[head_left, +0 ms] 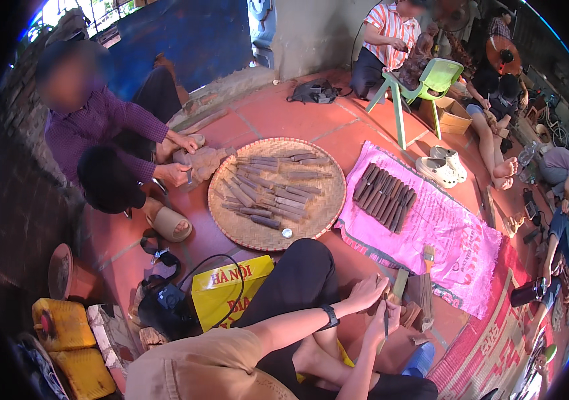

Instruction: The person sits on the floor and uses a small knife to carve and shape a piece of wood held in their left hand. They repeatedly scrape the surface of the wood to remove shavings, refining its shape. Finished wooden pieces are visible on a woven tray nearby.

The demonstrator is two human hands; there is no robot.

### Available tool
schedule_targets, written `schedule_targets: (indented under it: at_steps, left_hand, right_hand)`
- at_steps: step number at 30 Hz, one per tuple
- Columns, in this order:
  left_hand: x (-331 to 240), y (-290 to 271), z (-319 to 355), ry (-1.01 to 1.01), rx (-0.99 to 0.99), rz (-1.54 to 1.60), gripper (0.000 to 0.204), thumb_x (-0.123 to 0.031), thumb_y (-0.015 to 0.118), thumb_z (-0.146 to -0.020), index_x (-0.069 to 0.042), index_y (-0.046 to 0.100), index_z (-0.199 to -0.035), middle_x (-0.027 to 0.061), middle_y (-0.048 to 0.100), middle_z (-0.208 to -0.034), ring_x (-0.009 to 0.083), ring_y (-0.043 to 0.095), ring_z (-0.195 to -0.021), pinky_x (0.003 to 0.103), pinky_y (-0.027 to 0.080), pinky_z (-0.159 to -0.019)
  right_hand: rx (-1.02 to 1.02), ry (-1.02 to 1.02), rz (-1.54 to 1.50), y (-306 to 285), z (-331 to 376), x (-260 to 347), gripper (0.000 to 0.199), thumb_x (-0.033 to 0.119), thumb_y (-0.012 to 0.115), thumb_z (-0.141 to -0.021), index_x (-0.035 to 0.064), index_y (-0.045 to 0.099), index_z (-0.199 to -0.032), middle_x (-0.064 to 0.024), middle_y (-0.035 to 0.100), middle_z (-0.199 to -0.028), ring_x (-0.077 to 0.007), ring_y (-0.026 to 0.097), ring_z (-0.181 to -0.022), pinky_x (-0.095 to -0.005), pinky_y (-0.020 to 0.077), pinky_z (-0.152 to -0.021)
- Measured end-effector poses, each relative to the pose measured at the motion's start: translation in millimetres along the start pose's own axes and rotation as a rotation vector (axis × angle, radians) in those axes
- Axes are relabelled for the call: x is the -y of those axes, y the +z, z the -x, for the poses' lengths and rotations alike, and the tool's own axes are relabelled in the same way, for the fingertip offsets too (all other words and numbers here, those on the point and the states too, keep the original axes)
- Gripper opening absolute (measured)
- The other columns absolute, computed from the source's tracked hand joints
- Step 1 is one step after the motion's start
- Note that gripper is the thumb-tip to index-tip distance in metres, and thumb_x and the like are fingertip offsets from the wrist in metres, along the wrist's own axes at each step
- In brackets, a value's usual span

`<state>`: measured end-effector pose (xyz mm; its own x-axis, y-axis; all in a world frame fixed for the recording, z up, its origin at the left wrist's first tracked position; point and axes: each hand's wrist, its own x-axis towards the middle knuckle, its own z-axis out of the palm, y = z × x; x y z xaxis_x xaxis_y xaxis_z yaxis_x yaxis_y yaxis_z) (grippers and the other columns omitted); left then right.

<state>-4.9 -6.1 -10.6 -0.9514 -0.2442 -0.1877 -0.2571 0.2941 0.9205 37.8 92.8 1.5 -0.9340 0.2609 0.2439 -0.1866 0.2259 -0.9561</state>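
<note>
Over my crossed legs, my left hand (367,295), with a dark watch on its wrist, closes on a small brown piece that looks like wood. My right hand (389,316) is right against it, its fingers closed round a thin dark tool whose exact kind is unclear. Fingers hide most of both things. Just beyond my hands lie a flat greenish strip (401,283) and brown wood blocks (420,297). A paint brush (429,255) rests near them on the edge of a pink sack (461,263).
A round woven tray (223,220) bears many carving tools (288,193). Dark wooden sticks (384,199) lie in rows on the sack. A person (108,127) works at left over a carved wood piece (204,163). A green chair (439,77), clogs (441,167) and yellow canisters (64,323) stand around.
</note>
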Motion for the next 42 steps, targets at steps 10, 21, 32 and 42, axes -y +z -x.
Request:
schedule_targets:
  at_steps: [10,21,32,42]
  left_hand:
    - [8,5,-7,0.050,0.064,-0.032,0.041,-0.042,0.034,-0.102,-0.007,0.053,-0.112,0.0223,0.060,-0.102,0.0433,0.059,-0.096,0.051,0.044,-0.081]
    - [5,1,-4,0.008,0.029,-0.016,0.050,-0.048,0.036,-0.099,-0.002,0.054,-0.110,0.0265,0.063,-0.099,0.0462,0.059,-0.097,0.054,0.045,-0.082]
    - [0,-3,-3,0.056,0.060,-0.005,0.057,-0.050,0.031,-0.099,0.003,0.053,-0.103,0.0299,0.061,-0.098,0.0484,0.058,-0.097,0.056,0.043,-0.083]
    - [28,8,-6,0.107,-0.061,-0.038,0.049,-0.045,0.036,-0.099,0.000,0.055,-0.099,0.0261,0.063,-0.093,0.0455,0.060,-0.093,0.053,0.045,-0.081]
  right_hand:
    - [0.013,0.011,-0.036,-2,-2,-4,0.015,-0.001,0.061,-0.087,-0.0025,0.051,-0.077,-0.0021,0.053,-0.067,-0.0061,0.046,-0.065,-0.0243,0.0399,-0.058]
    - [-0.021,-0.003,-0.001,-1,0,-6,0.015,-0.002,0.063,-0.085,-0.0029,0.052,-0.074,-0.0011,0.053,-0.065,-0.0065,0.046,-0.063,-0.0245,0.0403,-0.057]
    - [0.000,-0.004,-0.070,0,-3,-14,0.008,-0.001,0.064,-0.085,-0.0042,0.058,-0.080,-0.0053,0.060,-0.074,-0.0105,0.052,-0.070,-0.0272,0.0457,-0.065]
    - [0.070,-0.037,0.137,-7,3,-9,0.008,-0.002,0.063,-0.080,-0.0040,0.057,-0.075,-0.0107,0.056,-0.067,-0.0168,0.050,-0.064,-0.0332,0.0435,-0.063]
